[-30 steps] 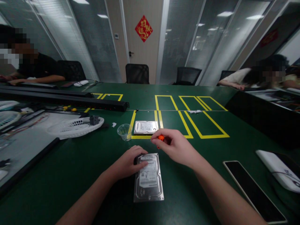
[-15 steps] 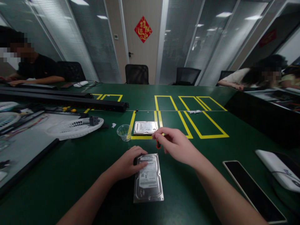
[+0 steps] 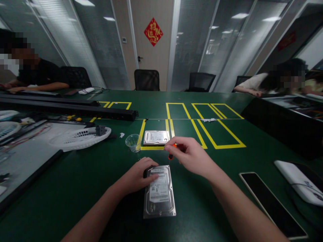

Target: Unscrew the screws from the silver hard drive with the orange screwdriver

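A silver hard drive (image 3: 159, 191) with a white label lies flat on the green table. My left hand (image 3: 141, 173) grips its upper left side, thumb across the label and fingers over the far edge. In my right hand (image 3: 189, 153), closed in a pinch, is a small red and black screwdriver (image 3: 171, 156). Its thin shaft points down at the drive's far right corner; whether the tip sits in a screw is too small to tell. Beyond my hands lies a second hard drive (image 3: 156, 137), beside a clear plastic cup (image 3: 133, 142).
To the left are a white badminton racket (image 3: 83, 143), long black bars (image 3: 108, 112) and a grey panel (image 3: 32, 158). At the right lie a phone (image 3: 272, 203) and a white device with a cable (image 3: 300, 183). Yellow tape (image 3: 229, 146) marks the table. People sit at both far sides.
The screwdriver handle has turned slightly in my right fingers, showing more of its red part. My left hand and the hard drive stay in place.
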### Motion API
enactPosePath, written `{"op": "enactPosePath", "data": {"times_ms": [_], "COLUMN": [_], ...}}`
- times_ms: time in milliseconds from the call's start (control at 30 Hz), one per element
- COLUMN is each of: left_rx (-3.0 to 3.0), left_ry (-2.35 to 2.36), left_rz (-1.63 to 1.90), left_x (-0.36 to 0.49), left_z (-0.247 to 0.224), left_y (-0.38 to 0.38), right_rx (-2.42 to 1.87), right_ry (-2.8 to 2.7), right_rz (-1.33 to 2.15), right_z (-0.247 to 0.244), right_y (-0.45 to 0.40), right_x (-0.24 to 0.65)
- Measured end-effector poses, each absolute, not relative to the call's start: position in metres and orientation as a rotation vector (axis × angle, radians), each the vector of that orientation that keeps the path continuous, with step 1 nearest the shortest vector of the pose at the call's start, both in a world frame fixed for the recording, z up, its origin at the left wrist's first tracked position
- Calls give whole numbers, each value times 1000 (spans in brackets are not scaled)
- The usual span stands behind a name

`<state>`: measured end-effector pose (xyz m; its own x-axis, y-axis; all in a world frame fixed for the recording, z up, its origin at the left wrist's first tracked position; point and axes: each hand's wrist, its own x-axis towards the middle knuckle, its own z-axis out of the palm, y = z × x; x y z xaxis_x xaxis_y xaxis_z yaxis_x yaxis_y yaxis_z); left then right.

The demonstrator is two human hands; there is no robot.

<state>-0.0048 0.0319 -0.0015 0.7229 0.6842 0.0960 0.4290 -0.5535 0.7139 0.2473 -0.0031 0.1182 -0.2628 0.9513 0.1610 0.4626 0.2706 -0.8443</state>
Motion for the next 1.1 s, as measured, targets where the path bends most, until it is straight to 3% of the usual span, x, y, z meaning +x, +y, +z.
{"op": "enactPosePath", "data": {"times_ms": [1100], "left_rx": [2234], "left_ry": [820], "left_rz": [514], "left_x": [-6], "left_z": [-5], "left_y": [32], "right_rx": [-1284], "right_ry": [-1823], "right_rz": [930], "right_z": [120], "right_y": [-4], "right_x": [247]}}
